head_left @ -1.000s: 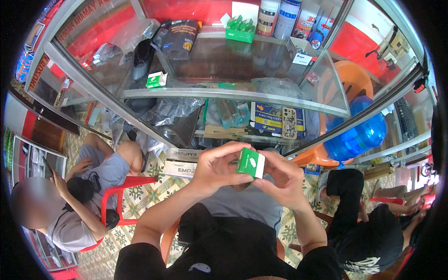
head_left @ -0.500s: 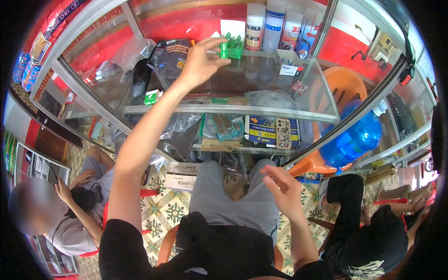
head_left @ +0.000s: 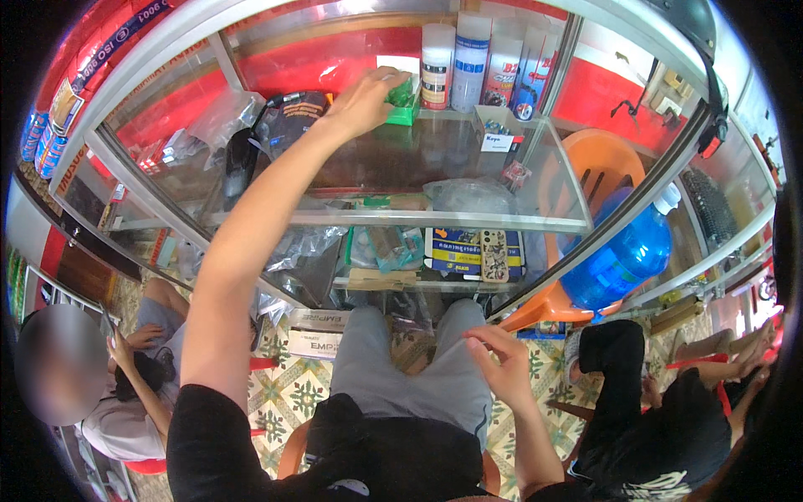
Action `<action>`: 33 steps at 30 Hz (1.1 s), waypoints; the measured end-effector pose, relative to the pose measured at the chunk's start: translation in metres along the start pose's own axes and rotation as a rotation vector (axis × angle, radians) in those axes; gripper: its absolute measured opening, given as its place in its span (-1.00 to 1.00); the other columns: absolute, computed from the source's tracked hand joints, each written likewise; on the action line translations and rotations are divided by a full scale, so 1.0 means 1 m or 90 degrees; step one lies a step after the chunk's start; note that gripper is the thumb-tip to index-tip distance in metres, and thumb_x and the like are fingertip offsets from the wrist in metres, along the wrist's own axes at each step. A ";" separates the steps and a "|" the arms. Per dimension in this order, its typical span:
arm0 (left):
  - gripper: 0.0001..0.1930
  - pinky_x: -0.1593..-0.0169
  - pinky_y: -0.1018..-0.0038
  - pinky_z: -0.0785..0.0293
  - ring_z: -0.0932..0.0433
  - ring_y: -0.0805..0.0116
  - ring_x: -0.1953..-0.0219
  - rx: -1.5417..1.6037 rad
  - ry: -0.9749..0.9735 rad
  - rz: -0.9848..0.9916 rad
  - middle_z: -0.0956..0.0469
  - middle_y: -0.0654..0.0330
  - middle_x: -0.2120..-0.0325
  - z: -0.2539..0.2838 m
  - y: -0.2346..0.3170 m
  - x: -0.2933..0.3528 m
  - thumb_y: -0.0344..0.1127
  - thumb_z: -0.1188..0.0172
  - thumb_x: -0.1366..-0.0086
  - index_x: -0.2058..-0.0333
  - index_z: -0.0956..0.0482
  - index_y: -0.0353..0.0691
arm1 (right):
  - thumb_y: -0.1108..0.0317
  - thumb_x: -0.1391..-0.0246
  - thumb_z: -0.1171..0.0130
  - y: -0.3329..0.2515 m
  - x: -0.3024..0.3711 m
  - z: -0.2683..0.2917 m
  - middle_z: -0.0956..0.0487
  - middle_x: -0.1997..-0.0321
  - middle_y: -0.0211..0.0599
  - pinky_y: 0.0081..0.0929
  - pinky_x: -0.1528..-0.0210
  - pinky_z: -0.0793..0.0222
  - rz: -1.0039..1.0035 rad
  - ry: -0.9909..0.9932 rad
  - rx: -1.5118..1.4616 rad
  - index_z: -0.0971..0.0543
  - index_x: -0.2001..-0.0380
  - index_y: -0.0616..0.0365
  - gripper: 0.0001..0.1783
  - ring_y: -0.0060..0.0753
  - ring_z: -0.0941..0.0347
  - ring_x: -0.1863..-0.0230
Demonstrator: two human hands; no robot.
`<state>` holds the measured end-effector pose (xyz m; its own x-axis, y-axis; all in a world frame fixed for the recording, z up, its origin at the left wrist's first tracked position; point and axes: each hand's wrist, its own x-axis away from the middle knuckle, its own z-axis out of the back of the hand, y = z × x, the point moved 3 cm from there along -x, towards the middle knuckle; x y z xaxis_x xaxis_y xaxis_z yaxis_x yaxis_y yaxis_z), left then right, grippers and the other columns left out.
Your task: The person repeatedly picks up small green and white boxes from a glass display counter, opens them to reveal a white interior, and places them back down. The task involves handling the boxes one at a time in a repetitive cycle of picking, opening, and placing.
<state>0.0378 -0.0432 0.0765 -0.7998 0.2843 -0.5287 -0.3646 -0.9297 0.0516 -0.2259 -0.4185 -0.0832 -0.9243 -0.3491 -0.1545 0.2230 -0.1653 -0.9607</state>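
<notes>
My left hand [head_left: 365,105] reaches far forward into the glass display case. Its bent fingers are closed over the small green packets [head_left: 401,92] in an open green box [head_left: 403,115]. The fingertips and whatever lies between them are hidden. The box stands on the upper glass shelf, in front of a white card [head_left: 399,63]. Above my right thigh my right hand [head_left: 503,366] hovers, fingers loosely bent and apart from the thumb, holding nothing.
Several spray cans [head_left: 472,67] stand right of the green box, with a small open carton [head_left: 498,127] nearer. The lower shelf holds a patterned phone case [head_left: 494,255]. A blue water bottle [head_left: 619,251] rests on an orange chair [head_left: 598,163]. People sit on both sides.
My left hand has moved right and forward to the green box; the small green-and-white pack it pinched no longer shows. My right fingers have bent in slightly. The whole view has shifted a little.
</notes>
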 end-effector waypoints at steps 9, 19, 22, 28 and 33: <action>-0.44 -0.37 0.16 -0.45 -0.56 -0.14 -0.29 -0.038 -0.130 0.155 -0.62 -0.18 -0.19 0.086 -0.017 0.137 -0.08 -0.44 -0.33 -0.18 -0.66 -0.35 | 0.44 -0.32 -0.34 -0.015 -0.038 0.036 -0.74 0.19 -0.22 -0.48 0.16 -0.47 0.030 0.096 0.120 -0.73 0.15 0.30 -0.86 -0.42 -0.58 0.27; -0.31 -0.34 0.14 -0.47 -0.58 -0.17 -0.27 0.003 -0.325 0.274 -0.62 -0.26 -0.18 0.108 -0.058 0.215 -0.01 -0.47 -0.32 -0.26 -0.59 -0.37 | 0.30 -0.36 -0.26 -0.055 -0.176 0.075 -0.71 0.08 0.19 -0.02 0.01 -0.56 0.280 0.209 0.500 -0.71 0.04 0.34 -0.70 0.25 -0.68 0.09; -0.43 -0.24 0.14 -0.56 -0.67 -0.18 -0.16 0.054 -0.286 0.246 -0.70 -0.24 -0.05 0.101 -0.065 0.218 -0.24 -0.51 -0.27 -0.20 -0.63 -0.37 | 0.23 -0.35 -0.27 -0.035 -0.226 0.091 -0.70 0.06 0.26 0.08 -0.02 -0.56 0.268 0.187 0.616 -0.72 0.05 0.33 -0.66 0.31 -0.67 0.08; -0.50 -0.10 0.14 -0.62 -0.74 -0.17 0.00 0.105 -0.290 0.263 -0.74 -0.21 0.08 0.102 -0.069 0.226 -0.23 -0.52 -0.23 -0.12 -0.68 -0.26 | 0.24 -0.31 -0.30 -0.016 -0.274 0.097 -0.68 0.12 0.35 0.18 -0.03 -0.52 0.251 0.054 0.695 -0.71 0.12 0.34 -0.68 0.41 -0.63 0.03; -0.41 -0.03 0.26 -0.67 -0.79 0.10 0.12 0.152 -0.183 0.254 -0.77 -0.13 0.12 0.105 -0.053 0.230 -0.24 -0.55 -0.18 -0.15 -0.65 -0.36 | 0.32 -0.24 -0.35 -0.007 -0.291 0.098 -0.69 0.29 0.31 0.08 0.10 -0.54 0.149 0.036 0.651 -0.73 0.22 0.34 -0.76 0.39 -0.67 0.17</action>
<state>-0.1763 0.0962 0.0412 -0.9842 0.0038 -0.1769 -0.0771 -0.9090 0.4096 0.0718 -0.4057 -0.0092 -0.8311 -0.4345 -0.3471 0.5298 -0.8084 -0.2565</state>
